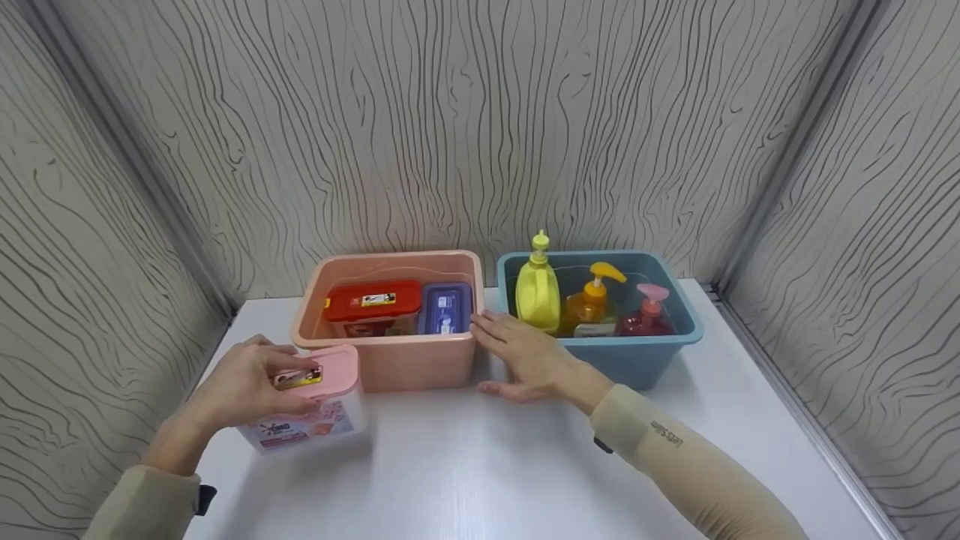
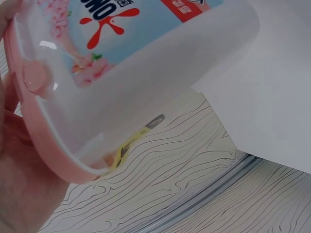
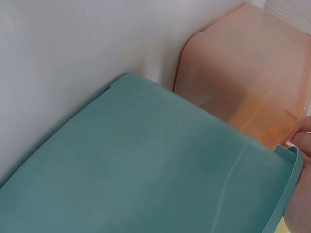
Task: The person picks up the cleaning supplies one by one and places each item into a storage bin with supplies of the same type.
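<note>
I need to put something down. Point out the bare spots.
The white table is bare in front of the two tubs, between the forearms, and right of the blue plastic tub. The pink plastic tub is crowded except its left strip.

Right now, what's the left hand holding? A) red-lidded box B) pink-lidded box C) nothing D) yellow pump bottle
B: in the head view the left hand grips the pink-lidded box by its lid, on the table in front of the pink bin. The right hand rests open between the pink bin and the blue bin.
</note>
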`<state>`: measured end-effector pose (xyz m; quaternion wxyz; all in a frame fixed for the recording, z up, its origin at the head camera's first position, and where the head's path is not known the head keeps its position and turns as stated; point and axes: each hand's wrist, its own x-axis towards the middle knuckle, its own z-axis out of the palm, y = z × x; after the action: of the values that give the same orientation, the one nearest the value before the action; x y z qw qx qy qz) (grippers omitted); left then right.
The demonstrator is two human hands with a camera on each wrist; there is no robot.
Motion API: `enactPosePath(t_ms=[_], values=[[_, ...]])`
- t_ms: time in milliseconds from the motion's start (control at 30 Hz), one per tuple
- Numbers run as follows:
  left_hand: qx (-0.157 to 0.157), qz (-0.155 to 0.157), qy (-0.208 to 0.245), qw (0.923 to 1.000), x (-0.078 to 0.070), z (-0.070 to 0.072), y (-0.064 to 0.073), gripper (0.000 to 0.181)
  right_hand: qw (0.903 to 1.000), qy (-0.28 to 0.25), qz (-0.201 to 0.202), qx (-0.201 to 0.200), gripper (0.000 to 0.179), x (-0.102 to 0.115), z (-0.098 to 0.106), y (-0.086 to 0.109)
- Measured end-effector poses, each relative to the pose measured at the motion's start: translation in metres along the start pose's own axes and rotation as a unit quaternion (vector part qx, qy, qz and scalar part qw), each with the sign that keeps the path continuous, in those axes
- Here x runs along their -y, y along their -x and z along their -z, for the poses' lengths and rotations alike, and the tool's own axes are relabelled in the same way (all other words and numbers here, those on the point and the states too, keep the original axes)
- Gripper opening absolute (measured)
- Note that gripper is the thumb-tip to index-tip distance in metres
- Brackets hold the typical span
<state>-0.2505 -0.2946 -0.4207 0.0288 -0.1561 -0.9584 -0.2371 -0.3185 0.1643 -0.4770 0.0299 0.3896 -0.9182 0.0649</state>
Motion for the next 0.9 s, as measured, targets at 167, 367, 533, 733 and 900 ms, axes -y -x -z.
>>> enactPosePath(t_ms=[167,367,533,733,900], values=[[-0.001,0.003,0.013,0.9999,-0.008,0.005,-0.003,0.059,1.0000,-0.005,-0.004,0.002,0.097,0.000,0.000,0.000],[-0.007,0.004,0.025,0.9997,-0.017,0.013,-0.007,0.061,1.0000,-0.006,-0.003,0.002,0.097,-0.001,-0.001,0.000],[-0.005,0.005,0.038,0.9993,-0.023,0.018,-0.012,0.062,1.0000,-0.005,-0.003,0.002,0.097,0.000,-0.001,0.000],[-0.013,-0.011,0.023,0.9996,-0.026,0.019,-0.016,0.061,1.0000,-0.008,-0.002,-0.002,0.097,0.000,0.000,0.001],[-0.013,-0.013,0.023,0.9996,-0.031,0.023,-0.019,0.061,1.0000,-0.007,-0.001,-0.002,0.097,0.000,0.000,0.001]])
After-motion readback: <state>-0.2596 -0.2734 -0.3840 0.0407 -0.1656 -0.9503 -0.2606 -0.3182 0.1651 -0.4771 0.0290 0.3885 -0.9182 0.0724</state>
